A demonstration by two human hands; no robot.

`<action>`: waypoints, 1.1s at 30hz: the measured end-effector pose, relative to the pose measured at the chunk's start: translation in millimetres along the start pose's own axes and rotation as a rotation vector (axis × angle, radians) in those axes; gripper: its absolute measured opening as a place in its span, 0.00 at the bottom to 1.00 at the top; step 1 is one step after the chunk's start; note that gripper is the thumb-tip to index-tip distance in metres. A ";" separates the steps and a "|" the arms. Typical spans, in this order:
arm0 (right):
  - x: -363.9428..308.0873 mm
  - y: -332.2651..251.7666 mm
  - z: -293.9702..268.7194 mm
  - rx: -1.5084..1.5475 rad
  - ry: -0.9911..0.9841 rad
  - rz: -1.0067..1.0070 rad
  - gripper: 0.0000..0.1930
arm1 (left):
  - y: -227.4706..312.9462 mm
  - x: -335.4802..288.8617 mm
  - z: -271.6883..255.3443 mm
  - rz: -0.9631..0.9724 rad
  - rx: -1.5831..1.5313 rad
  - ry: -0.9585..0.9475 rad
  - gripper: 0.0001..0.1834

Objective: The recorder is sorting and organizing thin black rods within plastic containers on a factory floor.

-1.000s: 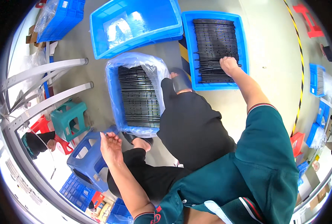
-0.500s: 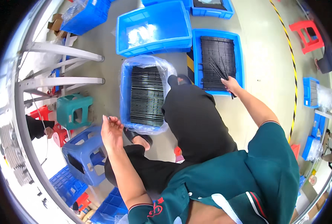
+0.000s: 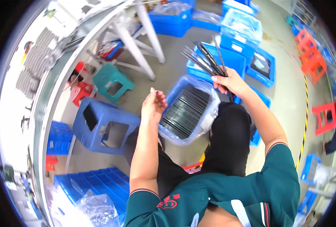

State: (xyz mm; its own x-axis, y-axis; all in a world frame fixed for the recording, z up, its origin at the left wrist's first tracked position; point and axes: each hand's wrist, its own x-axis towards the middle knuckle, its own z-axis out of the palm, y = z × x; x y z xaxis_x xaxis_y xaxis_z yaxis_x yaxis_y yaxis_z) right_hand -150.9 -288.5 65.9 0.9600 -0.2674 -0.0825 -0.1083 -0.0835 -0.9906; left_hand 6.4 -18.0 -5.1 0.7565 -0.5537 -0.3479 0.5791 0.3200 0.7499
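My right hand (image 3: 230,81) is raised and grips a fanned bundle of thin black rods (image 3: 205,56). Raised beside it, my left hand (image 3: 153,106) pinches a small pale piece (image 3: 153,90) between thumb and fingers. Below both hands a blue bin lined with clear plastic (image 3: 213,99) holds neat rows of the same black rods (image 3: 185,111). It rests by my knees, which are in black trousers (image 3: 228,140). My forearms come up from green sleeves at the lower edge.
A blue plastic stool (image 3: 100,126) and a teal stool (image 3: 109,81) stand to my left, near white table legs (image 3: 137,49). More blue bins (image 3: 236,26) sit ahead, blue trays (image 3: 92,185) lie at lower left, and red stools (image 3: 313,53) line the right.
My right hand lifted a bundle of black rods out of the far blue bin and raised it. My left hand rose too. The view tilted up toward the table and stools.
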 end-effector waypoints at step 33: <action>20.2 0.0 158.4 0.340 -0.205 0.203 0.09 | 15.9 -22.3 12.8 0.408 0.001 0.130 0.15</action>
State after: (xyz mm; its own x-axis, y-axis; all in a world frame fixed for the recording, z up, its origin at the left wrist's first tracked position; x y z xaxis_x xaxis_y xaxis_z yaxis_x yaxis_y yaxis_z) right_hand -90.6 -141.9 47.0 0.9630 -0.0467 -0.2653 -0.2422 0.2810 -0.9287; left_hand -5.1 -10.5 21.8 0.9557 -0.2800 -0.0906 0.2239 0.4922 0.8412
